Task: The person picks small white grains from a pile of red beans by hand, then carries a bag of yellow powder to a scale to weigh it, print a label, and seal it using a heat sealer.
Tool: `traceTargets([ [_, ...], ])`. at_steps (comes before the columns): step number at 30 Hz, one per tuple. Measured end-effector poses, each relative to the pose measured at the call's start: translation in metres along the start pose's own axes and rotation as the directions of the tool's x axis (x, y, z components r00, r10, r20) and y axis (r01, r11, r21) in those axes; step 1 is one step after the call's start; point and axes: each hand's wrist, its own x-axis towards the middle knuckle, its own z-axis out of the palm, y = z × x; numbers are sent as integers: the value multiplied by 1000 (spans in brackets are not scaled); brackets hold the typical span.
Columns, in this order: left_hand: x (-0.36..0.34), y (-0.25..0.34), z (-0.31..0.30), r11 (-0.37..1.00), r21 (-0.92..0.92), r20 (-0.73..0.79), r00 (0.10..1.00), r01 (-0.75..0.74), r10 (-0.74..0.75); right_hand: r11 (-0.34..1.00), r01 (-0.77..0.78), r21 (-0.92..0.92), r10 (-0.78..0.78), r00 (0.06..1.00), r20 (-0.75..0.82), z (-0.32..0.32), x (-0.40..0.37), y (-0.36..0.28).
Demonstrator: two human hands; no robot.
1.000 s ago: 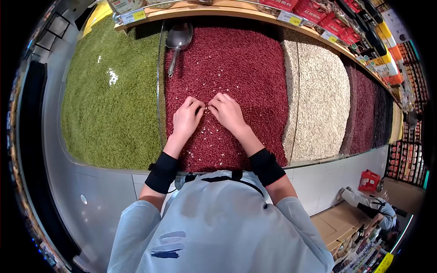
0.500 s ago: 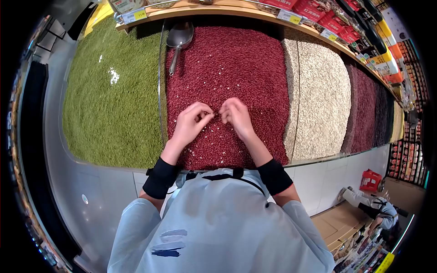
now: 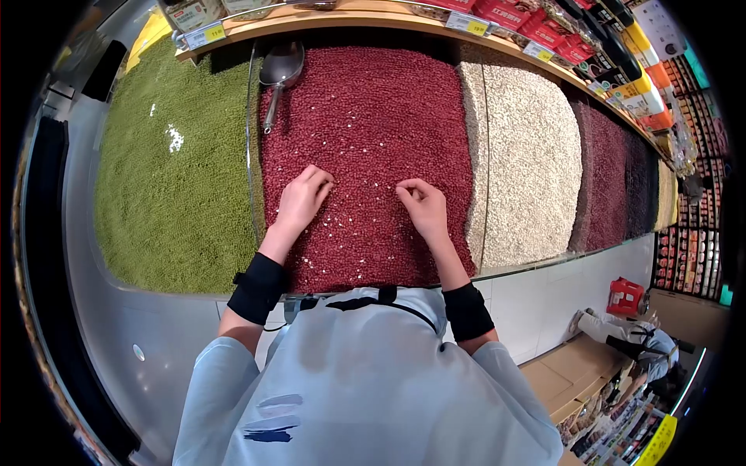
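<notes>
Beans [image 3: 373,101], red and flecked with pale bits [image 3: 381,144], lie beneath my separated hands — fingertip work, I judge. I have the left hand [image 3: 301,200] curled, the right hand [image 3: 427,210] with thumb and forefinger drawn together; whether either pinches anything, I cannot tell. Any single bit would call for a delicate grip — the metal scoop [image 3: 280,68] lies beyond.

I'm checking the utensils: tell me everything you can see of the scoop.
The scoop is shiny, grey and metal-looking, with a wide bowl and slim handle. It lies on the red beans at far left, beside the thin divider, bowl towards the shelf, handle towards the person. Neither the left hand nor right hand touches it.
</notes>
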Motion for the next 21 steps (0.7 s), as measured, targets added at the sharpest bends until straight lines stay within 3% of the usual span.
traceTargets([
  [2, 1, -1, 1, 1000, 10, 2, 1000, 2, -2, 873, 184, -451, -209, 978, -5, -1, -2, -10],
  [3, 1, -1, 1, 1000, 7, 5, 1000, -3, 3, 838, 162, -521, -179, 984, 18, 0, -1, -12],
  [10, 1, 7, -6, 999, -29, -7, 999, 36, -37, 696, 291, -657, -283, 952, 121, 10, 4, -6],
  [14, 5, 18, -7, 995, -102, 0, 1000, 3, -3, 700, 328, -635, -345, 933, 101, 10, 5, -2],
  [16, 10, 28, -4, 995, -88, 5, 999, -46, 47, 864, 183, -470, -184, 982, 43, 8, 4, -9],
  [17, 13, 32, -3, 994, -82, 30, 997, -71, 73, 863, 186, -469, -188, 981, 43, 8, 6, -5],
  [18, 17, 39, -2, 992, -78, 55, 993, -95, 100, 999, 19, -42, -18, 1000, 13, 9, 9, 0],
  [19, 19, 43, 1, 988, -71, 47, 989, -139, 142, 906, -159, 393, 146, 987, 63, 8, 11, 4],
  [20, 21, 49, 1, 980, -101, 26, 984, -174, 177, 905, -150, 397, 135, 989, 65, 6, 11, 8],
  [21, 23, 62, -4, 976, -120, 31, 982, -179, 184, 787, -207, 581, 137, 977, 163, 5, 6, 6],
])
